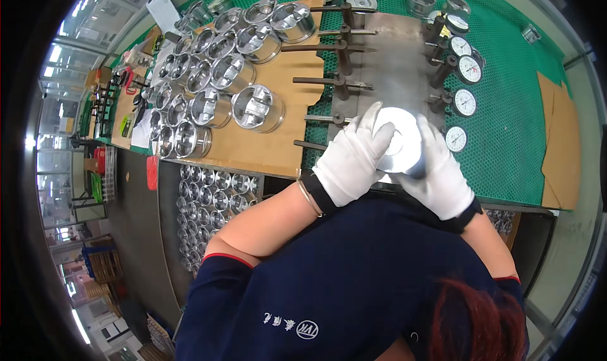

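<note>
Between my two white-gloved hands is a shiny metal piston [404, 138], its round, bright face turned up. My left hand [351, 161] grips it from the left, with the thumb and fingers lying over its face and rim. Around its right side curls my right hand [444, 179]; part of those fingers is hidden behind the piston. It is at the near end of a grey metal plate [395, 64]. Close by on the right stand several round white dial gauges [465, 102] on posts. Dark rods [329, 81] on posts line the plate's left side.
Several pistons [258, 108] stand in rows on brown cardboard [278, 149] to the left. More pistons [218, 200] fill a lower level under the table edge. Green mesh matting [509, 133] covers the table, with a cardboard sheet [559, 146] at the far right.
</note>
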A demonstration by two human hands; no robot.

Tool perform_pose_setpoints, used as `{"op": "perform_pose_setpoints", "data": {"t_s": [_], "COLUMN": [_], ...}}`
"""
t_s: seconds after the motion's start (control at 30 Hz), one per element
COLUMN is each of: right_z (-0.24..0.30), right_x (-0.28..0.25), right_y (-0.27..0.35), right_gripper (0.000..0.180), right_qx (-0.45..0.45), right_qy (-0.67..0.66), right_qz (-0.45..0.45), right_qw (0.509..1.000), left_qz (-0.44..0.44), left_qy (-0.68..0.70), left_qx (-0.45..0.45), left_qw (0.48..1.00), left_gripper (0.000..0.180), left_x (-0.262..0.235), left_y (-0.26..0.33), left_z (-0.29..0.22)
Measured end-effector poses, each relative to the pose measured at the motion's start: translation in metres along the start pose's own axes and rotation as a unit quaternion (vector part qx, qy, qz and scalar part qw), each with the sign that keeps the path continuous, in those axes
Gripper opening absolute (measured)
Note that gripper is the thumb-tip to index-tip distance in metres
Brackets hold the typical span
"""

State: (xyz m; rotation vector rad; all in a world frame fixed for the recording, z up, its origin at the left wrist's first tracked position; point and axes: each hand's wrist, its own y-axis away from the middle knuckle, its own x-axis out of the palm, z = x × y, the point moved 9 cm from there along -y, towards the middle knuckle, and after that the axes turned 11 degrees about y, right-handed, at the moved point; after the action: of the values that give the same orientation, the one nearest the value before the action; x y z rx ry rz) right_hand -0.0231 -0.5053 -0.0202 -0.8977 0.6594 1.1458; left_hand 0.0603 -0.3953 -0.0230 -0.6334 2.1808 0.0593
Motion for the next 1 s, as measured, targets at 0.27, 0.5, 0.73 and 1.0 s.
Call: {"op": "perform_pose_setpoints", "data": {"t_s": [0.27,0.5,0.73,1.0], "right_z": [-0.057,-0.06,-0.055,-0.057], "right_x": [0.065,0.065,0.064,0.065], "right_y": [0.052,0.046,0.045,0.047], "right_gripper": [0.091,0.095,0.098,0.082], "right_qx": [0.291,0.292,0.333,0.353], "right_qy": [-0.376,-0.377,-0.416,-0.393], "right_qz": [0.197,0.193,0.205,0.21], "right_qw": [0.857,0.858,0.821,0.823], "left_qz": [-0.024,-0.054,-0.058,-0.072], "left_qy": [0.012,0.029,0.015,0.031], "left_qx": [0.034,0.038,0.038,0.039], "left_qw": [0.999,0.997,0.997,0.996], "left_gripper": [0.071,0.064,0.065,0.063], "left_x": [0.006,0.012,0.015,0.012], "left_y": [-0.023,-0.034,-0.036,-0.036], "left_z": [-0.003,0.013,0.017,0.014]}}
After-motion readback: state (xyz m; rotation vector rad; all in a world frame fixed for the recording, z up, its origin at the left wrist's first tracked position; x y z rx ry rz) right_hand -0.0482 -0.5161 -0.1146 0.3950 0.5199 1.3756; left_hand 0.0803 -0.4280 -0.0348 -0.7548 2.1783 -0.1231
